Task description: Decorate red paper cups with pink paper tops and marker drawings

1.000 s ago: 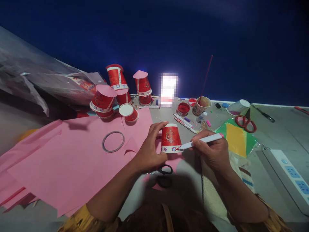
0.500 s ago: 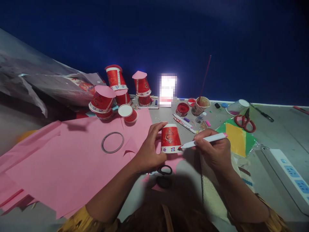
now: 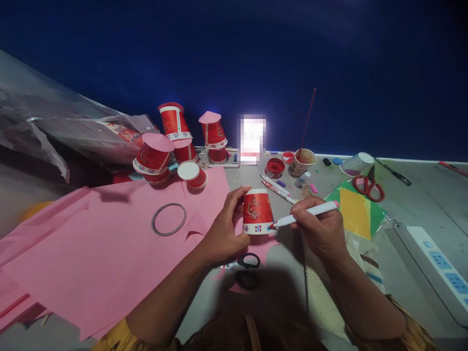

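My left hand (image 3: 228, 226) is closed around the left side of a red paper cup (image 3: 260, 208), held upside down with its white rim at the bottom. Small blue and red marks run along that rim. Between the fingers of my right hand (image 3: 321, 228) is a white marker pen (image 3: 309, 213) with a pink end. Its red tip meets the rim at the right, or is very close to it. Below the cup lies a pair of black-handled scissors (image 3: 249, 261), partly over pink paper scraps.
Pink paper sheets (image 3: 102, 253) cover the left, with a grey ring (image 3: 168, 219) on top. Behind stand stacked red cups (image 3: 215, 131). A paint jar (image 3: 275, 167), a cup with a stick (image 3: 302, 163), red-handled scissors (image 3: 369, 189) and a power strip (image 3: 435, 268) lie to the right.
The cup has turned slightly in my left hand, so its dragon picture and rim marks sit further left. The pen tip stays at the rim's right side; the view has shifted a little.
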The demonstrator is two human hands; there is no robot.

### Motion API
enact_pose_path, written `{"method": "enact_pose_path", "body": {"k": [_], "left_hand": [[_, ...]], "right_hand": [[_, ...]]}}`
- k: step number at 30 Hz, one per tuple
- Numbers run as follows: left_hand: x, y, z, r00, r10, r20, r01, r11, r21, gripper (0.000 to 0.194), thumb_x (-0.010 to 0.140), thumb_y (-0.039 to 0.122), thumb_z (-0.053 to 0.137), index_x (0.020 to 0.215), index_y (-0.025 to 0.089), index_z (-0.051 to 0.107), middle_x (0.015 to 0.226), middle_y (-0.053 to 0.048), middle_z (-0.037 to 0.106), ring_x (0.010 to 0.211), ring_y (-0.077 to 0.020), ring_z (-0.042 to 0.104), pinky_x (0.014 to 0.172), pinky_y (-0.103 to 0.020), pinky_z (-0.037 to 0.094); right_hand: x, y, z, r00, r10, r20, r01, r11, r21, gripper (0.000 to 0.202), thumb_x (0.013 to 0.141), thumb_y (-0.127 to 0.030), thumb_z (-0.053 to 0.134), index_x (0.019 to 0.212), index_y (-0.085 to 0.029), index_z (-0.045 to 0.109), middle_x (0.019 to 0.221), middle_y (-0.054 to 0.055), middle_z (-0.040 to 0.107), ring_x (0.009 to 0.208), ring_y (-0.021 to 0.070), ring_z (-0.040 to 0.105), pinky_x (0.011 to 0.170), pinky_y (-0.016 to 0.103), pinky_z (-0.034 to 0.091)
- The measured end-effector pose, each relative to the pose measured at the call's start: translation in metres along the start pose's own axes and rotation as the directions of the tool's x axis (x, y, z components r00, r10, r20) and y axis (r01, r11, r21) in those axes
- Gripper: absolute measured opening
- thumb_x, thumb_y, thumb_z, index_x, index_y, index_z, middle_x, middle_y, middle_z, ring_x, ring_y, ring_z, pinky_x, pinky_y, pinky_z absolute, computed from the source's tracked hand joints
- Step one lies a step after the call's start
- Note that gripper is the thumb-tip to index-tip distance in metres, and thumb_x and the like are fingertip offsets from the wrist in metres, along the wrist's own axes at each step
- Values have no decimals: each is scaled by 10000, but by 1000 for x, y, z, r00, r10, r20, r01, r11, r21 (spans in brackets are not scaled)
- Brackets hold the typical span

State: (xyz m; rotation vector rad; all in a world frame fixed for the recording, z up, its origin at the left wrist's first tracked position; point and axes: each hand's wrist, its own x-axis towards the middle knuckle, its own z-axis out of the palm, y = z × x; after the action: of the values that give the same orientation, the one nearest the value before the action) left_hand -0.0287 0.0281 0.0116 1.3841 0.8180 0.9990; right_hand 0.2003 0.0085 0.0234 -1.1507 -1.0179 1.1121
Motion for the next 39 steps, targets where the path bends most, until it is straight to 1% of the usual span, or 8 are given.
{"method": "enact_pose_path", "body": {"k": [8, 16, 19, 23, 26, 30, 33, 39], "left_hand": [[1, 3, 1, 1000, 1, 6, -1, 1000, -8, 930, 627, 10, 642, 1500, 257, 437, 1608, -126, 429, 1499, -343, 482, 1305, -529, 350], [0, 1, 1, 1000, 2, -2, -2, 1000, -3, 941, 627, -6, 649, 1501, 274, 444, 1613, -113, 443, 1497, -339, 491, 1309, -534, 344], [0, 0, 1, 1000, 12, -1, -12, 1000, -14, 933, 631, -8, 645, 1500, 268, 444, 1627, -120, 429, 1511, -339, 476, 1314, -540, 337], [1, -2, 3, 1000, 17, -2, -17, 998, -56, 941, 633, -9, 644, 1505, 279, 438, 1635, -114, 430, 1526, -342, 468, 1311, -550, 340], [1, -4, 3, 1000, 18, -1, -17, 994, -107, 955, 623, -19, 643, 1504, 292, 445, 1615, -102, 468, 1525, -335, 479, 1298, -530, 367], [2, -5, 2, 1000, -5, 16, 8, 986, -168, 976, 606, -27, 633, 1506, 299, 446, 1592, -96, 520, 1527, -335, 486, 1275, -514, 404], [2, -4, 1, 999, -22, 31, 28, 983, -182, 977, 596, -27, 638, 1496, 301, 450, 1587, -99, 536, 1526, -343, 489, 1264, -511, 416], [2, 0, 1, 996, -64, 56, 75, 972, -221, 966, 604, -6, 681, 1491, 285, 431, 1596, -126, 539, 1516, -344, 504, 1277, -516, 392]], "right_hand": [[-1, 0, 3, 1000, 4, 19, -3, 1000, -15, 277, 794, -430, 908, 746, -212, 743, 583, 5, 703, 491, 153, 676, 490, 231, 530], [1, 1, 0, 999, -14, 35, 16, 998, -61, 248, 803, -396, 905, 750, -211, 749, 604, 1, 713, 517, 136, 663, 516, 220, 521], [1, 1, 0, 1000, -12, 19, 13, 1000, -26, 257, 797, -407, 907, 745, -211, 749, 595, 0, 706, 511, 138, 659, 517, 225, 515], [1, 1, 1, 1000, 24, 12, -24, 999, 31, 271, 786, -419, 913, 741, -211, 745, 583, -3, 693, 488, 135, 636, 488, 226, 474], [3, 2, 0, 998, 32, 48, -34, 998, 50, 261, 788, -408, 916, 742, -215, 746, 605, -3, 698, 516, 131, 625, 517, 233, 472], [4, 1, 0, 994, -2, 105, -8, 995, 99, 274, 767, -424, 929, 734, -220, 748, 639, 0, 696, 572, 136, 610, 540, 241, 448], [4, 0, 0, 991, -4, 131, -15, 990, 141, 279, 754, -433, 933, 738, -222, 751, 647, -3, 676, 583, 140, 584, 543, 252, 430], [3, 0, 0, 988, -26, 150, 9, 994, 111, 278, 746, -431, 938, 745, -224, 752, 693, 3, 681, 645, 156, 571, 606, 279, 433]]}}
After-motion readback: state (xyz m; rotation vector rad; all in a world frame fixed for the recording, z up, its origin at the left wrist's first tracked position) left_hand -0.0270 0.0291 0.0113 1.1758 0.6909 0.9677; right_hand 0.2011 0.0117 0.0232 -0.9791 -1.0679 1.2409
